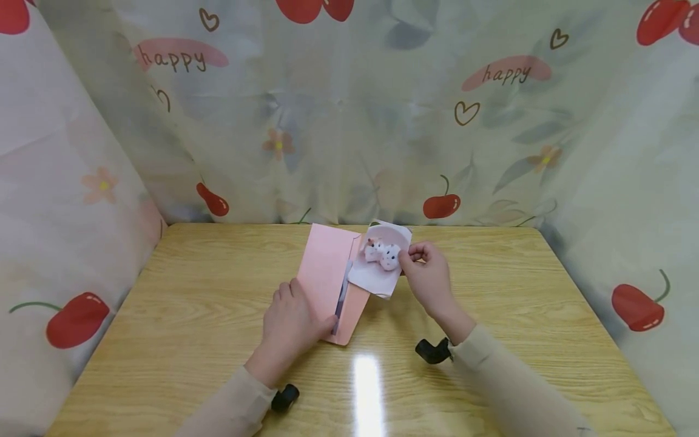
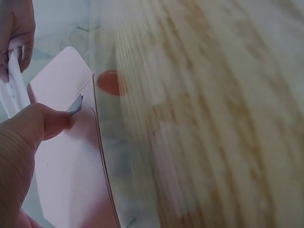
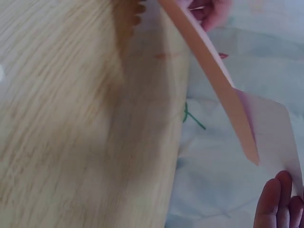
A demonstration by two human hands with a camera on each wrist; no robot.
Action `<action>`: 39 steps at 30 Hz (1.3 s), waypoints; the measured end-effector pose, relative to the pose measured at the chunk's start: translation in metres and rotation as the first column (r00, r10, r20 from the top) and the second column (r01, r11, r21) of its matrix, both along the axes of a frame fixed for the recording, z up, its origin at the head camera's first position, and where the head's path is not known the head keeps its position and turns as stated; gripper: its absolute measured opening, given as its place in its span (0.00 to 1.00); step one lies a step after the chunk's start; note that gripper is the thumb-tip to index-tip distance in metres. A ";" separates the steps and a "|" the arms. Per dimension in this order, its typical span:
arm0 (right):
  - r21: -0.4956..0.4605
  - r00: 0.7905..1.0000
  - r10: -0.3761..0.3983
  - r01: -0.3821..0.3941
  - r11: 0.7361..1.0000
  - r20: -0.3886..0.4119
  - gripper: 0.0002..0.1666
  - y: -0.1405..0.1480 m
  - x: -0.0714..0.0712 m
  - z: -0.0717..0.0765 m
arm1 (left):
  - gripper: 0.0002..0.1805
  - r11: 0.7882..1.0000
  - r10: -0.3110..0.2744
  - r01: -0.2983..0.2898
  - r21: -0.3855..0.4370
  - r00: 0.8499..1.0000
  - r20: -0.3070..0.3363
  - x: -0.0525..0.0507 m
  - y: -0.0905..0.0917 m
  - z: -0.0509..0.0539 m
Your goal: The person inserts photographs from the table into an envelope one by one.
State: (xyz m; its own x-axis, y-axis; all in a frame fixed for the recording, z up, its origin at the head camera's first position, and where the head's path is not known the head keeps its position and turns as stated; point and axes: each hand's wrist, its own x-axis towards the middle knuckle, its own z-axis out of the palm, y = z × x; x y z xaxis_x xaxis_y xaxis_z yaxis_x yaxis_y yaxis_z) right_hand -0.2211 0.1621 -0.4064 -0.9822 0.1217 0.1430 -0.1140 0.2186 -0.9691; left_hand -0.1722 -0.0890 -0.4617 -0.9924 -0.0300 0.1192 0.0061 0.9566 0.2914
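Observation:
A pink envelope (image 1: 326,258) stands tilted above the table in the head view, its flap (image 1: 356,315) folded out to the right. My left hand (image 1: 292,318) grips its lower left part, the thumb at the opening. A greyish edge of something inside (image 1: 340,300) shows along that opening. My right hand (image 1: 428,276) pinches the right edge of a white card (image 1: 374,279) with a picture of small white spotted animals. The card overlaps the flap in the head view. In the right wrist view the plain back of the card (image 3: 273,123) shows beside the orange-pink flap (image 3: 213,78).
A wood-grain table (image 1: 191,315) lies under both hands. Patterned curtains (image 1: 338,121) with cherries and "happy" lettering hang at the back and both sides. Black wrist mounts (image 1: 431,352) stick out near the sleeves.

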 end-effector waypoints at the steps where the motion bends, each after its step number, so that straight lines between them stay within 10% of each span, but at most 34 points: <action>1: 0.021 1.000 -0.010 0.010 1.000 -0.018 0.10 -0.002 0.000 -0.002 | 0.57 1.000 0.001 -0.001 0.001 1.000 0.000 0.000 0.000 0.000; 13: 0.107 0.998 0.068 -0.069 0.992 0.010 0.10 -0.014 0.000 -0.028 | 0.58 1.000 0.011 -0.012 0.016 0.999 0.044 -0.001 0.001 -0.002; 39: 0.206 0.989 0.122 -0.136 0.969 0.081 0.08 -0.018 0.004 -0.031 | 0.57 0.999 -0.016 0.015 0.050 1.000 0.021 0.000 0.001 -0.003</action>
